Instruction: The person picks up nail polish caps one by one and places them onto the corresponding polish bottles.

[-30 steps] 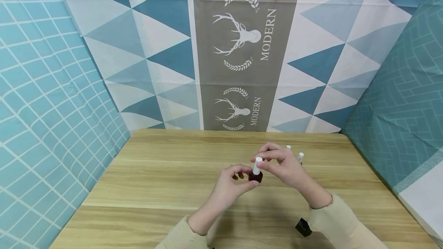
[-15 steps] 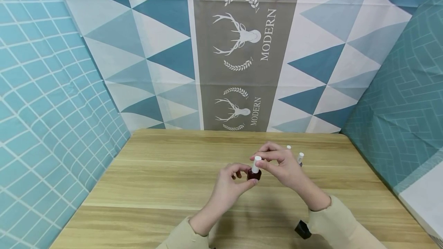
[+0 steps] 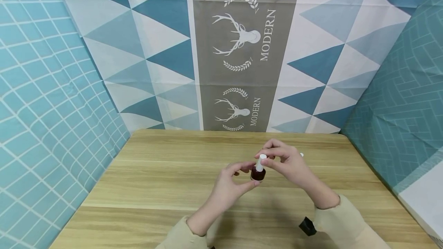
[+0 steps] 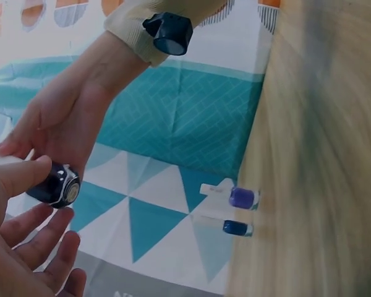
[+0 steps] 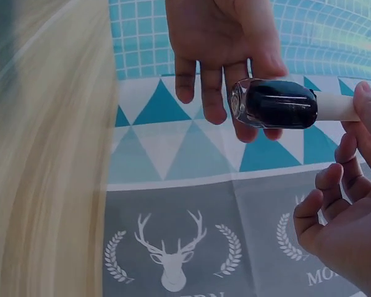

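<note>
A nail polish bottle (image 3: pixel 258 173) with dark red polish and a white cap (image 3: pixel 262 161) is held tilted above the table, between both hands. My right hand (image 3: pixel 288 164) pinches the cap between thumb and fingertips; the cap is still on the bottle. With thumb and index finger on either side of the glass body, my left hand (image 3: pixel 230 183) holds the bottle. The right wrist view shows the bottle (image 5: pixel 278 105) sideways, its glass base toward the left hand's fingers (image 5: pixel 213 111).
Two more white-capped nail polish bottles, one purple (image 4: pixel 242 198) and one blue (image 4: pixel 237 228), stand on the wooden table (image 3: pixel 155 180); in the head view the right hand mostly hides them. Patterned cloth (image 3: pixel 166 49) walls the table's back and sides.
Both hands have shifted the bottle slightly to the right, and it leans a little more. The right hand now covers most of the two bottles behind it. Both holds look the same.
</note>
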### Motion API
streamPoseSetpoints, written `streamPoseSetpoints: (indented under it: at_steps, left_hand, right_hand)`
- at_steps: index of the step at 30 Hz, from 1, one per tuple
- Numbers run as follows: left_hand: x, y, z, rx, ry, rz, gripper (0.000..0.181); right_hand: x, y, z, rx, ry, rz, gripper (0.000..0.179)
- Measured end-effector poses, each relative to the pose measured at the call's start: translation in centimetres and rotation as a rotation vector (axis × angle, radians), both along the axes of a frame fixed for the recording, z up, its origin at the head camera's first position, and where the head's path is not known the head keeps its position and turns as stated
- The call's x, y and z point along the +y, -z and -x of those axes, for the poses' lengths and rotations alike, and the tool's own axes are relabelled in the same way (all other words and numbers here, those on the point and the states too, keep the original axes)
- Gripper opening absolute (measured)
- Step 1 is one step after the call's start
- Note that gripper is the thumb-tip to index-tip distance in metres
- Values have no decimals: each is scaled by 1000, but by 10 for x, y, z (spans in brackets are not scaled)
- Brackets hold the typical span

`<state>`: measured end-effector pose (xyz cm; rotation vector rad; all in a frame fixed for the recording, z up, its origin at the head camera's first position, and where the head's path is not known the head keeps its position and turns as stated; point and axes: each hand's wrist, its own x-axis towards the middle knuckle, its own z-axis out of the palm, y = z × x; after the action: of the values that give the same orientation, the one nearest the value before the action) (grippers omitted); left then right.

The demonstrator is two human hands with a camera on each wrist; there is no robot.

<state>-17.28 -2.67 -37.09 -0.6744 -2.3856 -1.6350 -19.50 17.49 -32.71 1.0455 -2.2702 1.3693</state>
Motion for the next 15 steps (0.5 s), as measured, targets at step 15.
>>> streamPoseSetpoints:
  at_steps: [15]
  left_hand:
    - [-30,-10,3,119,-19,44,44]
  right_hand:
    - [36,-7,3,-52,174,11,16]
